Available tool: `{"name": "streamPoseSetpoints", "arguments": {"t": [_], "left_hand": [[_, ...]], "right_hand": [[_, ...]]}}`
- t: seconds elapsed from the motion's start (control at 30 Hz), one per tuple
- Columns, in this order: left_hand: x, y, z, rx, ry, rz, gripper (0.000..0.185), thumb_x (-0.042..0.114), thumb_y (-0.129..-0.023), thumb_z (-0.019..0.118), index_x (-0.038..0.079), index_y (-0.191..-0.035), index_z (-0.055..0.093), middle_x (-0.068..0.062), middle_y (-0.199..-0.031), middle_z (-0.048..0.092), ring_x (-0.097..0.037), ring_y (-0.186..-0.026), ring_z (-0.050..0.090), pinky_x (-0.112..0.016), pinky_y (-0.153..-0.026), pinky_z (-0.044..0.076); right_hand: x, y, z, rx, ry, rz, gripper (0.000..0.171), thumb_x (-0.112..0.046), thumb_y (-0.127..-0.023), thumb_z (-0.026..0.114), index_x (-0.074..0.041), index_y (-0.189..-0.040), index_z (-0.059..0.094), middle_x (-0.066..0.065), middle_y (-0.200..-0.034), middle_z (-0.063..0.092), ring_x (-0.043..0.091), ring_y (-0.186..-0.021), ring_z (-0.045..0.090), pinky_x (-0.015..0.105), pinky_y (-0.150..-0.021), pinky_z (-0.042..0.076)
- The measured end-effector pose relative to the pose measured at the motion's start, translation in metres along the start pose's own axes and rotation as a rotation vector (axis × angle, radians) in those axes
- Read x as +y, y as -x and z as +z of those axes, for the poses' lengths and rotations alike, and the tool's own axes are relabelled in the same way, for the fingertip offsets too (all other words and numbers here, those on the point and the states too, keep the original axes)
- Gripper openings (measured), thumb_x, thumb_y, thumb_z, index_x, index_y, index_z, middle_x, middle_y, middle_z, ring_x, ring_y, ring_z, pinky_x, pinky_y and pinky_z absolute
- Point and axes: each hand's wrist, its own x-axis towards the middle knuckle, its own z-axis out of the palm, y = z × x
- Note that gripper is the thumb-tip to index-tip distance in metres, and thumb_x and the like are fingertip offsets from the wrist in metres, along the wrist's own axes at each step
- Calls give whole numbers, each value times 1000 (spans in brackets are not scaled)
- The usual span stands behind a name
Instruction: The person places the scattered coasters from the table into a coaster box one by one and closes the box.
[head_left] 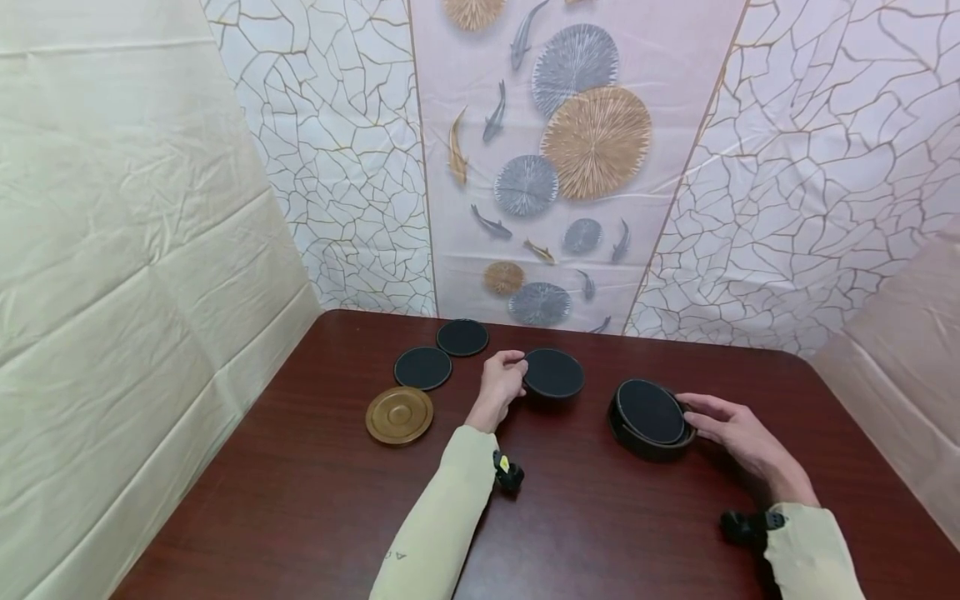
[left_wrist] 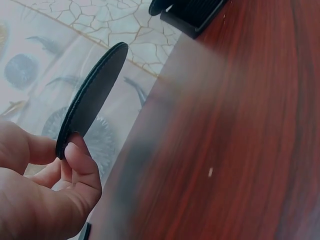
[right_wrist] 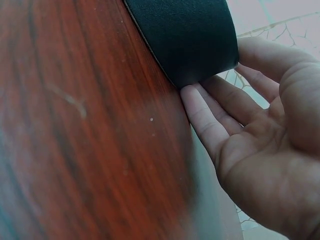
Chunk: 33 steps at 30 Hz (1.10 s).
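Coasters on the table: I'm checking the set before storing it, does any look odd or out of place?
Only the brown disc differs from the black coasters. Nothing looks damaged or spilled.

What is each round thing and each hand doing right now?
Left hand: pinches the black coaster by its edge.
Black coaster: lifted off the table, tilted.
Right hand: fingers straight, touching the holder's side.
Coaster holder: on the table, a black coaster inside.
Two black coasters: lying flat on the table, apart from each other.
Wooden coaster: lying flat, untouched.
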Motion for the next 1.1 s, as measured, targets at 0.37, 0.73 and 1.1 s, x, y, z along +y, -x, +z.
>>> {"name": "streamPoseSetpoints", "arguments": {"t": [0.37,0.73,1.1], "left_hand": [[1,9,24,3,29,-10,21,17,-99,59,13,-118,63,-7,-103,66,-12,-55,50,-27,-57,51],[6,19,39,3,-9,-17,22,18,-99,59,14,-120,63,-5,-102,66,-14,-55,49,-32,-62,53],[6,23,56,-20,-33,-12,20,17,-99,59,14,-118,64,-3,-94,65,-17,-58,52,-29,-58,50]], "right_hand": [[-1,1,0,-3,-28,6,67,-32,-95,65,-1,-148,39,-16,-120,59,0,-99,66,22,-83,56],[-1,-1,0,5,-5,17,66,-33,-95,65,-2,-147,40,10,-138,52,1,-100,66,21,-84,56],[-2,-2,1,13,0,36,66,-34,-94,66,-2,-147,41,11,-138,52,-1,-101,65,21,-84,56]]}}
